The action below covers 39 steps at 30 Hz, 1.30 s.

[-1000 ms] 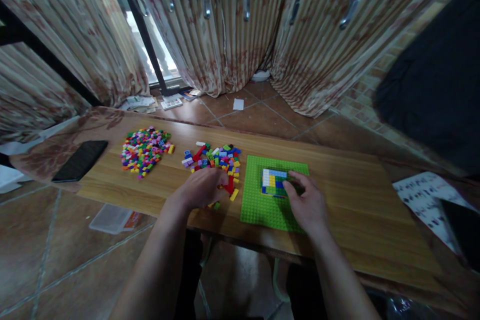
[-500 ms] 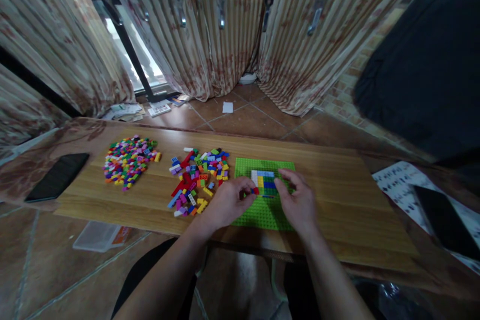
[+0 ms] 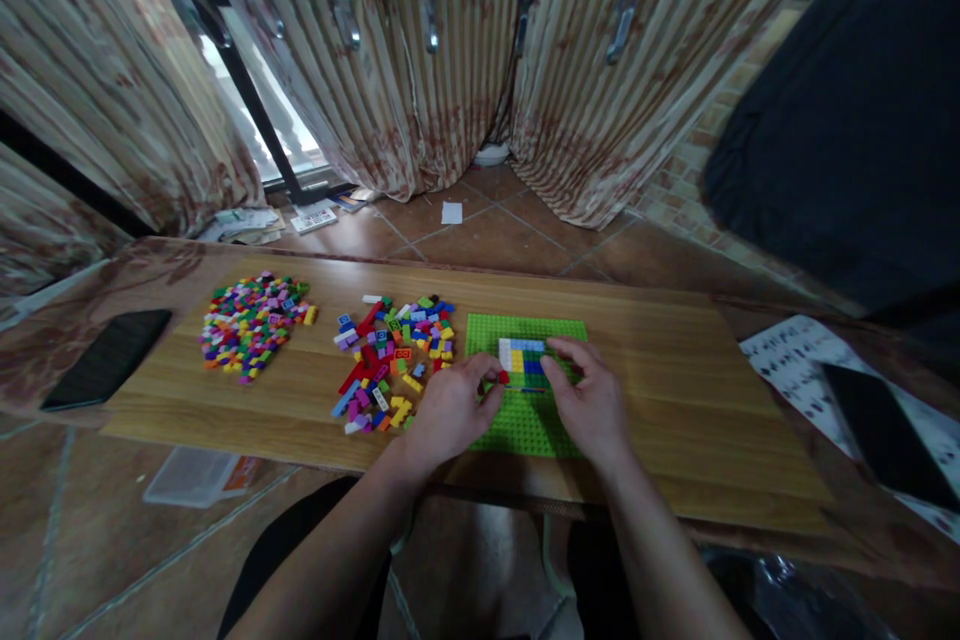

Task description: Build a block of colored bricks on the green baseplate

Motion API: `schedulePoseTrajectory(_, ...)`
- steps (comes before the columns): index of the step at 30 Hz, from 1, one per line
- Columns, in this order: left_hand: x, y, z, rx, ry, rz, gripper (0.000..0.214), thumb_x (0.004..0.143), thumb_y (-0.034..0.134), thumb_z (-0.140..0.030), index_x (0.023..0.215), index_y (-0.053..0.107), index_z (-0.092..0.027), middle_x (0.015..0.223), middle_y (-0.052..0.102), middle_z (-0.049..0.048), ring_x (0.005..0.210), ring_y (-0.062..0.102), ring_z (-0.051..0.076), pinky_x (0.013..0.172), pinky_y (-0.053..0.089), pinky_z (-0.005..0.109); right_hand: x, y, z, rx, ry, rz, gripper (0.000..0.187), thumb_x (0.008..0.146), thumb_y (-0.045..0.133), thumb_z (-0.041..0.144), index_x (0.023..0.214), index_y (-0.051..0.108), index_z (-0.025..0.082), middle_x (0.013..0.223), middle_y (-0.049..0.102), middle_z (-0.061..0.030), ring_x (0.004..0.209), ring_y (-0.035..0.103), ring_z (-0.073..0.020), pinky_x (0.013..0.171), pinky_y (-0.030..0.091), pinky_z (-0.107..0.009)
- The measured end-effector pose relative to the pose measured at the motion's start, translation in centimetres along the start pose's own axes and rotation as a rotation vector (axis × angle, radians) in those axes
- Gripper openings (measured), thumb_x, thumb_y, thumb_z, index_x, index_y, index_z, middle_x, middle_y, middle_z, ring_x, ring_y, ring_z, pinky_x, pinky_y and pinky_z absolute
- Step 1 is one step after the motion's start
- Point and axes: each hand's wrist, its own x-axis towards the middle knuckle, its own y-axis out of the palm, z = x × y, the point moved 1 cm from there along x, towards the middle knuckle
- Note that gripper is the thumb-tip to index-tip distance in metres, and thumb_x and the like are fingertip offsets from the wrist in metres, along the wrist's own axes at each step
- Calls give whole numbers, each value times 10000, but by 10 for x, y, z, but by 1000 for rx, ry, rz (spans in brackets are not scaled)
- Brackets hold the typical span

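Note:
A green baseplate (image 3: pixel 525 425) lies on the wooden table, carrying a small flat build of white, blue, yellow and green bricks (image 3: pixel 519 356). My left hand (image 3: pixel 450 407) pinches a small red brick (image 3: pixel 504 377) at the build's near left corner. My right hand (image 3: pixel 589 400) rests on the build's right side, fingers curled over it. A loose pile of mixed coloured bricks (image 3: pixel 394 350) lies just left of the plate.
A second heap of tiny coloured bricks (image 3: pixel 251 323) sits farther left. A dark phone (image 3: pixel 105 358) lies at the table's left end. A printed sheet (image 3: pixel 806 360) and a black device (image 3: pixel 885 435) are at the right. Curtains hang behind, a plastic box (image 3: pixel 195 475) on the floor.
My left hand left the loose pile with a red brick and moved right to the build's left corner. My right hand stayed on the build. The view shifted right.

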Motion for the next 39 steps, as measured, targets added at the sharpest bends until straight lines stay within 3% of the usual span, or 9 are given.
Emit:
schedulePoseTrajectory(17, -3, 8, 0, 163, -105, -17, 110, 881, 541, -237, 930, 634, -205, 934, 720, 26, 772, 660, 151, 698, 469, 247, -2, 4, 3, -24, -48, 39, 296, 861, 538, 397, 1036, 682, 207, 1130, 650, -120, 1073, 604, -258, 979, 453, -476)
schedulePoseTrajectory(21, -3, 8, 0, 175, -112, -17, 109, 883, 547, -252, 936, 629, -204, 927, 719, 29, 768, 658, 152, 703, 468, 248, -5, 8, 8, -60, -47, 73, 379, 851, 557, 446, 1118, 644, 191, 1158, 637, -129, 1102, 585, -266, 992, 442, -476)
schedulePoseTrajectory(27, -3, 10, 1, 195, -91, -17, 98, 876, 541, -226, 933, 620, -209, 903, 712, 26, 728, 646, 149, 664, 455, 241, -14, 24, 11, -179, -23, 60, 613, 811, 607, 487, 1318, 505, 158, 1298, 561, -173, 1231, 492, -316, 1031, 385, -529)
schedulePoseTrajectory(39, -2, 15, -2, 248, -114, -23, 118, 872, 496, -181, 893, 612, -196, 867, 692, 44, 782, 646, 177, 673, 444, 256, -12, 36, 16, -137, 110, -2, 578, 749, 645, 377, 1267, 544, 141, 1265, 558, -166, 1189, 498, -317, 1042, 371, -514)
